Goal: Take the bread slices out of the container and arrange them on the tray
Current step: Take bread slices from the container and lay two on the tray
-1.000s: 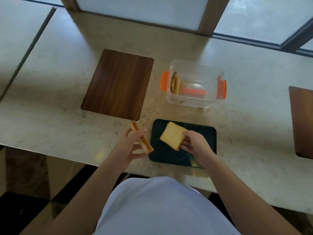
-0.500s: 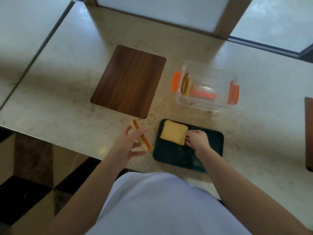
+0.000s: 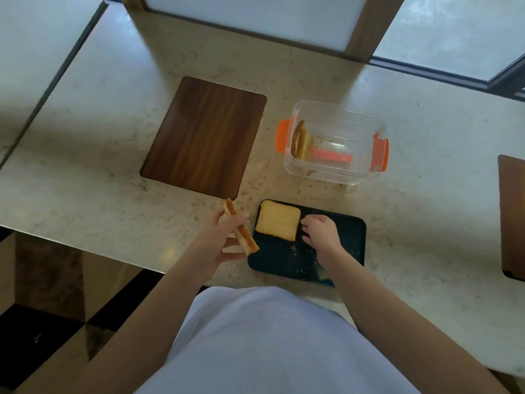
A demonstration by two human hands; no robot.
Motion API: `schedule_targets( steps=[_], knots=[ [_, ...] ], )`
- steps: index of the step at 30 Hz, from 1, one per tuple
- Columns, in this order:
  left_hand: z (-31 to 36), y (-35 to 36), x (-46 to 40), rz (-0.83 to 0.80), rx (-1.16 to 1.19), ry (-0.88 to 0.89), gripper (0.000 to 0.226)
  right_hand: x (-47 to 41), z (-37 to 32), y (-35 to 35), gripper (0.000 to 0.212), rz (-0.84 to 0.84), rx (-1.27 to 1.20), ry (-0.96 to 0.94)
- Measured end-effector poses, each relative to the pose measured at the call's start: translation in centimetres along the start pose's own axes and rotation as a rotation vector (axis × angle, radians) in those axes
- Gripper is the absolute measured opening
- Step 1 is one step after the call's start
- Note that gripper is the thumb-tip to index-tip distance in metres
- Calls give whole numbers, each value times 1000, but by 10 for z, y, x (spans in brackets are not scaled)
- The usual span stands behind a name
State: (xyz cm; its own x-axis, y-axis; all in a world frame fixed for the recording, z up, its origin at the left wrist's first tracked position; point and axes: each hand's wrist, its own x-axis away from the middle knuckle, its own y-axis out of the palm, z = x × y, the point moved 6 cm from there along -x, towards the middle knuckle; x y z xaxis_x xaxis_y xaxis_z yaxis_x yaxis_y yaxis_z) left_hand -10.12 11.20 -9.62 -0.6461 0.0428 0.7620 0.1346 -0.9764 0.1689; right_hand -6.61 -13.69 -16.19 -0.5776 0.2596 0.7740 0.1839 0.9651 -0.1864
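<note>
A dark tray (image 3: 348,240) lies near the counter's front edge. One bread slice (image 3: 278,224) rests flat in its far left corner. My right hand (image 3: 321,233) hovers just right of that slice, fingers apart, holding nothing. My left hand (image 3: 220,243) holds a second bread slice (image 3: 241,234) on edge, just left of the tray. Behind the tray stands a clear container (image 3: 341,169) with orange clips; a few slices (image 3: 302,142) lean against its left wall.
A wooden board (image 3: 204,136) lies on the marble counter (image 3: 85,166) left of the container. Another wooden board (image 3: 512,217) shows at the right edge. Crumbs dot the tray. The counter's front edge runs just below my hands.
My right hand laid the slice flat in the tray's far left corner and let go of it. My left hand kept its slice beside the tray.
</note>
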Motion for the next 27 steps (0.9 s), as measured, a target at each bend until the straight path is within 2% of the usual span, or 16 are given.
schedule_targets(
  steps=[3, 5, 7, 10, 12, 15, 18, 21, 23, 27],
  knots=[
    [0, 14, 2, -106, 39, -34, 58, 12, -6, -3, 28, -31, 53, -76],
    [-2, 26, 5, -187, 138, -111, 52, 24, -7, 1, 23, -154, 41, -54],
    [-3, 34, 5, -200, 263, -172, 49, 37, -5, 5, 21, -286, 63, -6],
    [1, 43, 0, -65, 419, -172, 43, 52, 3, 7, 35, -417, 58, 121],
    [1, 45, -6, 86, 416, -143, 37, 61, 12, 8, 46, -504, -37, 217],
    [-2, 53, -15, 180, 353, -93, 48, 68, 20, 7, 40, -557, -234, 254],
    [-2, 62, -15, 144, 274, -49, 56, 65, 20, -1, 31, -475, -353, 187],
    [-3, 61, -12, 54, 198, -11, 51, 61, 20, -11, 27, -418, -349, 137],
    [-5, 55, -12, 9, 37, 18, 53, 60, 20, -16, 30, -423, -347, 112],
    [-13, 49, -12, 63, -444, 100, 59, 60, 18, -23, 32, -430, -318, 56]
  ],
)
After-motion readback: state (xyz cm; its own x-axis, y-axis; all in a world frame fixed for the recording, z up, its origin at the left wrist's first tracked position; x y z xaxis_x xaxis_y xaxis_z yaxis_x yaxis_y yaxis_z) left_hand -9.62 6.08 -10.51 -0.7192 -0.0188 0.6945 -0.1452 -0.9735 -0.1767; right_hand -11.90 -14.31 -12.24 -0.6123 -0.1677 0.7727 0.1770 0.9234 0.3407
